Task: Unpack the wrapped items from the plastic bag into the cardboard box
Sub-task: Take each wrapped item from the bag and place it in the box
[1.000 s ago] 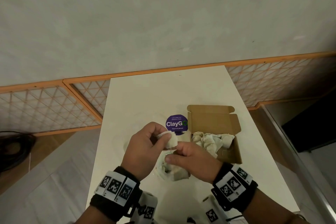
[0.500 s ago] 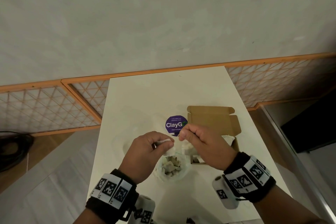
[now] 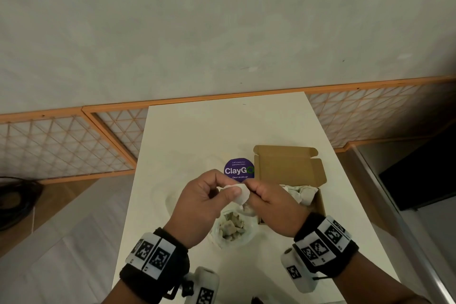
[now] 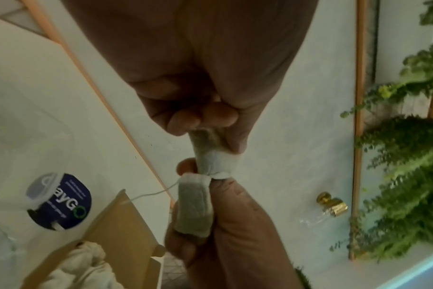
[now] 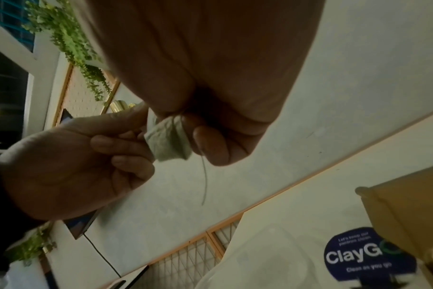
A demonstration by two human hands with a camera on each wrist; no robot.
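Both hands meet above the table and pinch a small white wrapped item, a pouch with a thin string. My left hand holds its left end between thumb and fingers. My right hand pinches the other end. In the left wrist view the pouch looks like two joined packets, one in each hand. The right wrist view shows the folded pouch between both hands. Below the hands, the clear plastic bag holds several more wrapped items. The open cardboard box to the right has crumpled white wrapped items in it.
A purple round ClayGo sticker lies on the white table, just left of the box lid. An orange-framed lattice fence runs behind the table, against a grey wall. A dark cable lies on the floor at far left.
My right hand came up from the plastic bag to the left hand. Both hands now pinch the same small pouch, closer together than half a second ago.
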